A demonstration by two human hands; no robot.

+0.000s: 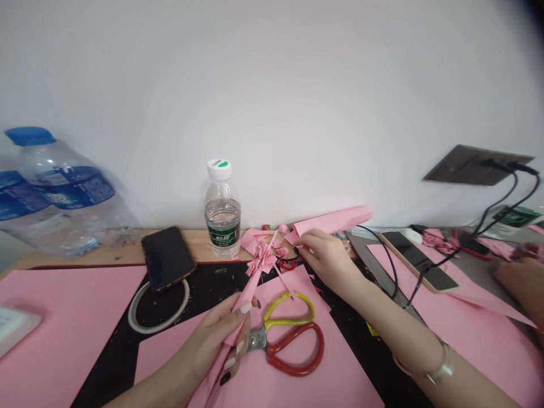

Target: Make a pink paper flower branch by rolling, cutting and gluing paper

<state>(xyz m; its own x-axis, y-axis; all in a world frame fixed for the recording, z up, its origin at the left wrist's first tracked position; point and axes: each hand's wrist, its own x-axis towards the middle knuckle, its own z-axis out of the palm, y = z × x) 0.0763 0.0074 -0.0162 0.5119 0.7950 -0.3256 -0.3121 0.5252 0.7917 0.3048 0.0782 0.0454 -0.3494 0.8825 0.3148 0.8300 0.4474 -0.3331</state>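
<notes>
My left hand is closed around a folded pink paper stem that rises toward a crumpled pink paper flower. Just right of these fingers, scissors with one yellow and one red handle lie on a pink paper sheet; their blades are hidden near the hand. My right hand reaches to the back of the table, beside a rolled pink paper. Its fingers are bent together, and whatever is at their tips I cannot make out. Small pink scraps surround the flower.
A water bottle stands by the wall, left of the flower. Left of it are a black phone, a tape ring and large bottles. On the right lie another phone, cables and another person's hand.
</notes>
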